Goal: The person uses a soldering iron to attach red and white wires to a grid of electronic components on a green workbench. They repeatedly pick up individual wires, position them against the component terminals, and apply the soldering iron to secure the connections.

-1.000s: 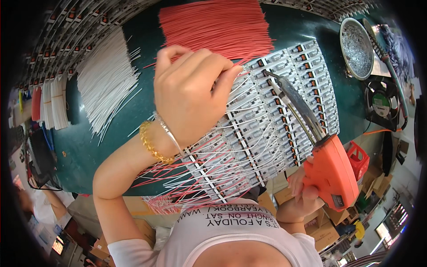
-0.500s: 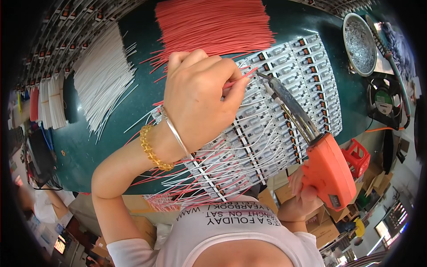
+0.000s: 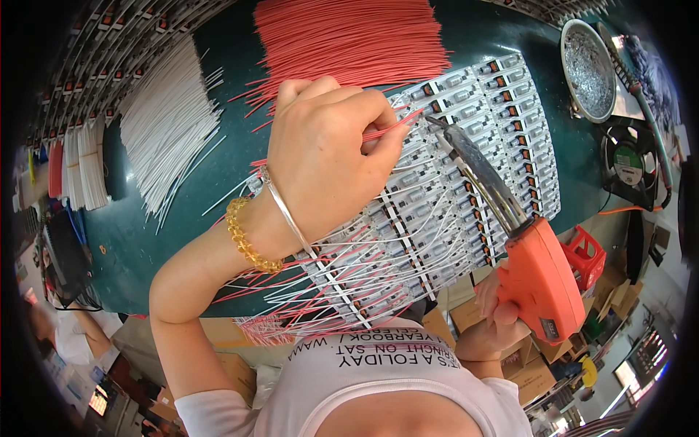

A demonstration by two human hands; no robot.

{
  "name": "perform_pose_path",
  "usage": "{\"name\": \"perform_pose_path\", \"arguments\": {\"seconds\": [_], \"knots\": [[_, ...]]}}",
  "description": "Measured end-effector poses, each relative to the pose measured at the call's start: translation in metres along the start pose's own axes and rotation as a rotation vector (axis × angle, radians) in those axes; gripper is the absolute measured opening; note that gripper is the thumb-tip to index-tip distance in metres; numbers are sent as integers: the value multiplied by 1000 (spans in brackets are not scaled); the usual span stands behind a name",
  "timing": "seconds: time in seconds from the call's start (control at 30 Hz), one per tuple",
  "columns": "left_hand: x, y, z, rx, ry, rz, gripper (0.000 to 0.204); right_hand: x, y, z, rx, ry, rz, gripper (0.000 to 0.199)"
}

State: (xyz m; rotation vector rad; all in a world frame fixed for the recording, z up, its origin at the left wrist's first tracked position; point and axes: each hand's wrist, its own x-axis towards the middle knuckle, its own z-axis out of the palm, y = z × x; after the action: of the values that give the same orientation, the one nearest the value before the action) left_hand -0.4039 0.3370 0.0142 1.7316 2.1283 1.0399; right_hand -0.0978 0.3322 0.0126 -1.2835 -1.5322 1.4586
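Looking down in the head view, we find the board panel (image 3: 520,146) lying on the green table (image 3: 131,269), right of the middle and reaching to the near edge. Red and white leads (image 3: 342,273) trail over its left rows, while its right rows show none.

Our left hand (image 3: 331,149) is above the panel's far left corner, thumb and forefinger pinched on red wire (image 3: 397,125), the other fingers curled in; we cannot tell how many strands it has. Our right hand (image 3: 502,309), beyond the near edge, is closed round the handle of an orange soldering gun (image 3: 542,280), some fingers hidden behind it. The gun's tip is just beside the wire's end; whether they touch, we cannot tell.

The stack of red wires (image 3: 349,44) lies by the far edge, with the white wires (image 3: 167,124) toward the far left corner. A metal dish (image 3: 588,71) sits near the far right corner, and a fan (image 3: 628,166) by the right edge.

We judge the step in hand to be joining red wire to the panel. The next move seems to call for a steady pinch, wire end and tip meeting on one pad.
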Motion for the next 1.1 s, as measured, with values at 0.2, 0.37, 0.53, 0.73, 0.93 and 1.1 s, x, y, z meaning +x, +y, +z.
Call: {"name": "perform_pose_path", "arguments": {"seconds": [0.2, 0.37, 0.53, 0.73, 0.93, 1.1], "knots": [[0, 0, -1, 7, -2, -9, 11, -10, 11, -14, -117, -75, 119, 90], [-1, -1, -2, 8, 7, -10, 11, -16, 23, -23, -148, -85, 54, 78], [0, 1, -1, 11, -4, 0, 11, 12, -17, 19, 49, -37, -136, 83], [1, 3, -1, 25, -2, 2, 11, 6, -8, 21, 7, 22, -192, 83], [0, 4, 1, 32, 3, -9, 11, 3, -5, 21, 9, 5, -106, 82], [0, 1, 2, 41, 11, 11, 12, 7, -8, 29, 29, 6, -108, 76]]}}
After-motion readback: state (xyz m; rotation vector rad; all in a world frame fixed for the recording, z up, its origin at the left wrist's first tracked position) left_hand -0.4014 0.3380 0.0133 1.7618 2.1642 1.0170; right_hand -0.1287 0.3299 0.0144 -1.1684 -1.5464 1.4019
